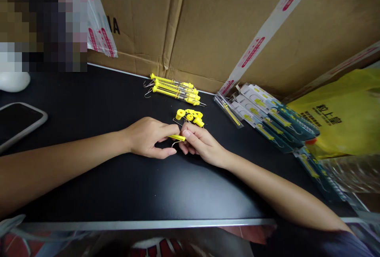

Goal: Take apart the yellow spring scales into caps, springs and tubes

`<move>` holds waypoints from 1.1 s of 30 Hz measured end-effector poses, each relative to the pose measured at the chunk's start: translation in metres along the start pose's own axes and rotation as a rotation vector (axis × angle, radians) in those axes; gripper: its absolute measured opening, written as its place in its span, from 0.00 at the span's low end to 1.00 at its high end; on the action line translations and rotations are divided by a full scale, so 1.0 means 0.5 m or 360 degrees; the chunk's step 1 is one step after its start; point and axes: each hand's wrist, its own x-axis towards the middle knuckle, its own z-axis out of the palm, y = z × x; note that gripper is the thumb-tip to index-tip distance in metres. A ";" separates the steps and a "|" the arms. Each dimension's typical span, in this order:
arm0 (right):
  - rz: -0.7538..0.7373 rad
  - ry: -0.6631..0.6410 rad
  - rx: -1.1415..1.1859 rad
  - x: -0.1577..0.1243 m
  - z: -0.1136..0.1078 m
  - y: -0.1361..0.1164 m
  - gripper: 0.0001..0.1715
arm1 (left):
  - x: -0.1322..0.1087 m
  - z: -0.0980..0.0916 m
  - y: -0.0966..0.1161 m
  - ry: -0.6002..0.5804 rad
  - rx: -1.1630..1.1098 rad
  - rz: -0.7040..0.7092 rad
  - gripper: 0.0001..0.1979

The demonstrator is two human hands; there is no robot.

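Note:
Between my hands is a slim yellow plastic spring scale part [177, 137] with a thin metal hook [173, 144] by it. My right hand [204, 145] pinches its right end between thumb and fingers. My left hand [148, 137] has its fingers curled round the left end, with the thumb stretched out below; some fingertips are hidden. Just behind my hands lies a small heap of loose yellow parts [190, 115], including caps, with thin metal pieces among them. Farther back, several spring scales [175, 89] with yellow ends and metal hooks lie side by side.
Packaged spring scales [267, 116] lie stacked at the right, beside a clear sleeve [228, 110] and a yellow bag [341, 110]. A phone [22, 120] rests at the left. Large cardboard boxes [225, 23] stand along the back of the black table [118, 189].

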 end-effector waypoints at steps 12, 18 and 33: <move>-0.0042 0.0001 -0.0133 0.003 -0.001 0.005 0.20 | 0.005 0.003 -0.008 -0.0038 0.0201 0.0134 0.24; -0.0068 0.0026 -0.0060 0.006 0.002 0.011 0.19 | 0.002 0.012 -0.009 -0.0009 0.0248 0.0150 0.23; -0.0100 0.0026 -0.0023 0.009 0.001 0.016 0.20 | 0.005 0.017 -0.006 0.0100 0.0364 0.0213 0.26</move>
